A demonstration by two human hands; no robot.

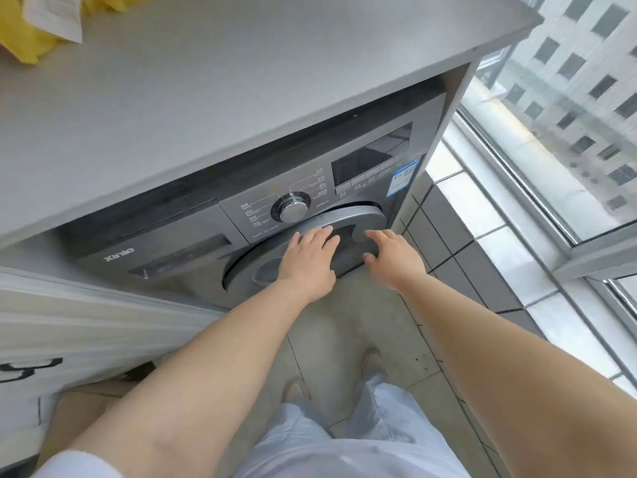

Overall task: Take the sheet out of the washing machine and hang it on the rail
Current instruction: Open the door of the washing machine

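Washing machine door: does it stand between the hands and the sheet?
Yes. The round door looks closed, with the left hand flat on it and the right hand at its right edge. No sheet is visible.

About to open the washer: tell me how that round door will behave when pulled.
The door looks rigid, so it should probably swing as one piece rather than flex. Its smooth grey rim may be slippery. The left hand rests flat on it; the right hand is at its edge.
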